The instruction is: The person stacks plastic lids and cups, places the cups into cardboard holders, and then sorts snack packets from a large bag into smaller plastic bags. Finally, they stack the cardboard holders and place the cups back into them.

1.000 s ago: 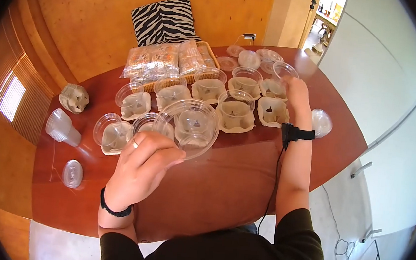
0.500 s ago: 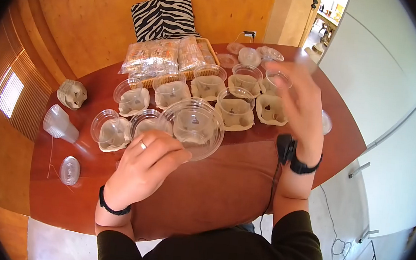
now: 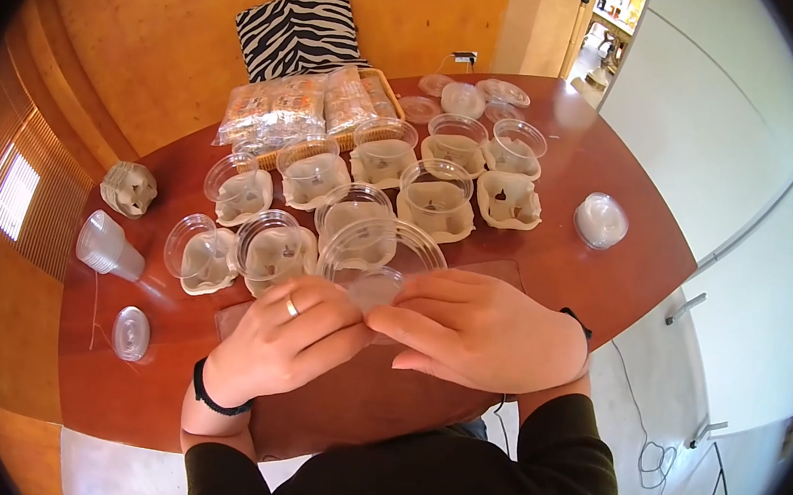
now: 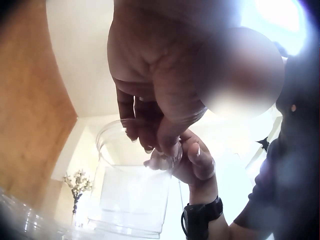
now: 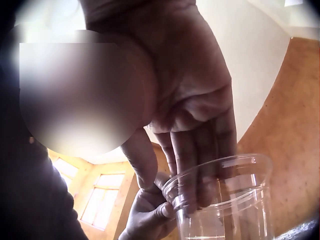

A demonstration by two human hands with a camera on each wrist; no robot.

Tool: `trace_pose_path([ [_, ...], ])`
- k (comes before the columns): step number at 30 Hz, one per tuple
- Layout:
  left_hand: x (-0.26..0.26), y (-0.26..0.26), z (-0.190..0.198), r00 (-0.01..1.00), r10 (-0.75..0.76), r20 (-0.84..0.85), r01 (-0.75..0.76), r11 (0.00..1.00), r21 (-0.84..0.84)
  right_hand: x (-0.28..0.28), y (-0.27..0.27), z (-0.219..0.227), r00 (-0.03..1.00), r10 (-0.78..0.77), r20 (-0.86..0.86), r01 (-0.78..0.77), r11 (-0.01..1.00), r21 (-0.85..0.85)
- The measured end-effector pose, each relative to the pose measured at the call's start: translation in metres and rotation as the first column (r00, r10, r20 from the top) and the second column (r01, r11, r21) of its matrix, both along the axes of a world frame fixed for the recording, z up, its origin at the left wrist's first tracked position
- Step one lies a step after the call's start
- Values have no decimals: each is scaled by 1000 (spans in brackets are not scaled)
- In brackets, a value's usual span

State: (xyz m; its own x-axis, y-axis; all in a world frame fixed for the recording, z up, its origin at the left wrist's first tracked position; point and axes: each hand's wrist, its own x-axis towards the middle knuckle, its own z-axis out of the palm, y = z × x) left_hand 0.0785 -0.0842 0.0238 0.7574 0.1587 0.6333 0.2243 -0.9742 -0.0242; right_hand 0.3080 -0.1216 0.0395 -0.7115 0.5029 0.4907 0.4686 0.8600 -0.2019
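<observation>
Red-brown table (image 3: 621, 267), wood-panelled wall: 2 hands work 1 clear plastic cup (image 3: 378, 263) above the near edge.

Left hand (image 3: 280, 341) fingertips pinch the cup's base, right hand (image 3: 479, 330) fingers curl against it; best steady the rim, clear of the filled cups (image 3: 439, 195) behind.

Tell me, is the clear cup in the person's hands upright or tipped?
Tipped. The clear cup lies on its side between the left hand and right hand, its wide mouth facing away toward the table.
</observation>
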Motion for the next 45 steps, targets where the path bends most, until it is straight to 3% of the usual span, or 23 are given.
trace_pose_path([
  [4,-1,-3,-2,999,-41,-13,41,999,7,2,-1,-11,986,-55,155,36,992,124],
  [7,2,-1,-8,980,32,196,-46,997,67,18,-14,1,957,-278,79,252,937,242],
  [9,-3,-4,-1,962,82,260,-100,993,59,29,-21,12,806,-574,-149,592,771,234],
  [11,-8,-5,2,948,117,297,-141,988,63,67,-1,18,777,-619,-112,614,708,349],
  [13,-11,-3,4,942,132,308,-165,983,82,88,17,13,634,-768,-85,768,614,183],
  [16,-11,-2,8,974,138,182,-157,983,97,110,51,-6,519,-833,191,846,533,23],
  [24,-8,-3,11,986,150,70,-155,986,61,148,106,-87,654,-719,234,742,670,-17],
  [28,-8,-1,9,986,159,46,-161,986,45,150,110,-91,647,-697,309,750,656,-89],
  [31,-7,0,9,985,168,26,-168,985,27,151,100,-78,720,-621,308,685,706,-179],
  [39,-3,-1,9,981,195,0,-195,980,-44,155,96,-86,768,-603,216,640,723,-259],
  [43,-5,-1,11,980,200,18,-199,978,-61,145,73,-31,667,-743,55,706,607,-365],
  [45,-7,0,12,979,204,17,-203,977,-68,183,79,-33,570,-822,-15,770,540,-341],
])
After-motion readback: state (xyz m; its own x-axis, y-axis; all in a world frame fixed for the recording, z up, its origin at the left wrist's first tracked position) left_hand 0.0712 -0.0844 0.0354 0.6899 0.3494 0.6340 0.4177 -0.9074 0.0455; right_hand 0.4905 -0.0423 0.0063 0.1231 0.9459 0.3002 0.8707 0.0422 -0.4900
